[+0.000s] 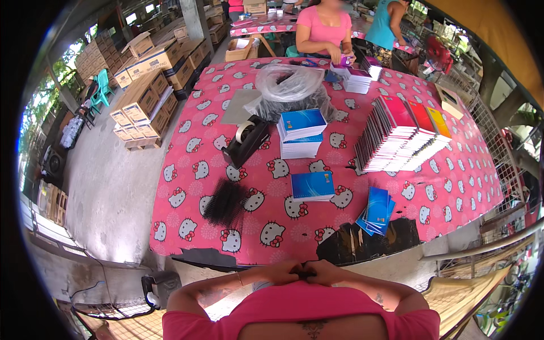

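My left hand (282, 272) and my right hand (328, 273) meet close to my chest, just off the table's near edge. Both are closed, fingers curled in toward each other around a small dark patch that I cannot make out. On the table ahead lies a loose heap of black spiral binding coils (225, 204). A short stack of blue notebooks (313, 186) sits beyond my hands, and a fanned-out bunch of blue notebooks (377, 211) rests near the edge at the right. Farther back rises a taller pile of blue notebooks (301, 148).
A black tape dispenser (249, 141) and a coil bundle in clear plastic (289, 85) stand left of centre. Spiral-bound red and yellow notebooks (391, 136) fill the right. Across the pink patterned table (266, 249) a person (324, 28) handles purple notebooks. Cartons (144, 105) are stacked left.
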The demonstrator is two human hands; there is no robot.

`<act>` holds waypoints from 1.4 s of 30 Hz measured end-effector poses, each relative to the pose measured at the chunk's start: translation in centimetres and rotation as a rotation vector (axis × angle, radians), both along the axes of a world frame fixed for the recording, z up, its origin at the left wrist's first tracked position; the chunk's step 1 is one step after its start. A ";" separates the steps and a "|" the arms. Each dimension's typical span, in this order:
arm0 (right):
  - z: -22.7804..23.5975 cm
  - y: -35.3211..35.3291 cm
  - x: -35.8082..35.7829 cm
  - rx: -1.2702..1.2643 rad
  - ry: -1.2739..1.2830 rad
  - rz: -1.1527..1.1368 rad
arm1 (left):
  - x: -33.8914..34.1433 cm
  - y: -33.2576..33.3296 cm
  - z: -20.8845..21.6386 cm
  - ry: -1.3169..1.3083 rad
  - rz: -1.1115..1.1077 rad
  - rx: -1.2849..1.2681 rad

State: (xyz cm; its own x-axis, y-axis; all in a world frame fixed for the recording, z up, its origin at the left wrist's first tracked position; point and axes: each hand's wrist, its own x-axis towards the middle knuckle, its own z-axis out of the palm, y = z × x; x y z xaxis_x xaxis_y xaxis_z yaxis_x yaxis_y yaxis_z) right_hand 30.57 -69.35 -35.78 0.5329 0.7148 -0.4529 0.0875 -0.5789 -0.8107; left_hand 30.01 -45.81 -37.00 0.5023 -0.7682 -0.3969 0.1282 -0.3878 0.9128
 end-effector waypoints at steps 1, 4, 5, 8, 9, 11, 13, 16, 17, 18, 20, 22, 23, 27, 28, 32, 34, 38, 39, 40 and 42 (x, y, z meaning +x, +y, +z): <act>-0.3 0.1 0.0 0.003 -0.002 0.004 | -0.1 -0.1 0.0 -0.029 0.013 -0.001; 0.5 0.3 0.1 0.041 0.008 0.029 | -0.4 -0.4 1.1 -0.079 0.017 0.023; 0.9 0.3 0.2 0.058 0.015 0.040 | -0.3 -0.4 1.7 -0.070 -0.008 0.047; 0.4 -1.0 0.8 0.229 0.490 -0.036 | 0.0 -0.4 3.4 -0.069 -0.057 0.055; -1.7 -1.7 0.9 0.220 0.706 -0.115 | 0.0 -0.4 3.7 -0.077 -0.073 0.051; -6.7 -2.3 1.4 0.189 1.137 -0.258 | -1.3 -0.4 0.2 -0.335 -0.043 0.027; -5.9 -1.8 1.0 0.230 1.135 -0.262 | -2.2 -0.5 -0.8 -0.506 -0.020 0.004; -7.0 -1.6 0.9 0.324 1.131 -0.161 | -2.7 -0.9 0.3 -0.587 -0.026 0.026; -7.9 -1.8 0.9 0.360 1.128 -0.109 | -2.5 -1.1 1.5 -0.580 -0.033 0.074; -6.7 -1.2 1.5 0.302 1.125 -0.065 | -2.4 -1.1 2.3 -0.573 -0.026 0.129; -2.4 0.3 3.2 0.187 1.115 0.014 | -2.4 -1.0 2.5 -0.642 -0.038 0.131; -4.3 0.1 3.2 0.195 1.074 0.035 | -2.2 -1.2 3.2 -0.681 -0.084 0.179; -5.4 -0.1 3.0 0.199 1.053 0.044 | -2.1 -1.4 3.9 -0.685 -0.116 0.228; -6.4 1.3 1.6 0.366 0.993 -0.067 | -2.3 -1.3 4.3 -0.732 -0.150 0.259; -6.6 1.5 1.4 0.367 0.980 -0.080 | -2.1 -1.5 4.3 -0.703 -0.171 0.268; -2.8 2.0 2.7 0.168 0.650 -0.076 | -1.0 -0.3 3.3 -0.527 -0.250 0.221; -1.9 1.6 3.8 0.090 0.426 -0.048 | -1.1 0.2 3.3 -0.464 -0.242 0.111; -3.6 1.9 2.6 0.200 -0.320 0.197 | -0.7 1.0 4.2 -0.382 -0.227 0.039; -3.6 1.7 2.2 0.210 -0.308 0.201 | -0.5 1.2 4.4 -0.353 -0.251 0.069; -3.6 1.6 1.7 0.225 -0.294 0.200 | -0.3 1.4 5.0 -0.318 -0.255 0.094; -2.9 1.2 1.4 0.197 -0.207 0.192 | 0.2 1.8 6.2 -0.256 -0.250 0.141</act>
State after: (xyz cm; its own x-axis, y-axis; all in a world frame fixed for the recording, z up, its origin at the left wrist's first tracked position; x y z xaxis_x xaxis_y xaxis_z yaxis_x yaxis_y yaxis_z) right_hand 32.00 -68.18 -38.70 0.4459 0.8741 -0.1928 0.3539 -0.3701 -0.8590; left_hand 30.25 -44.04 -30.83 0.4032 -0.8260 -0.3938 -0.2112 -0.5027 0.8382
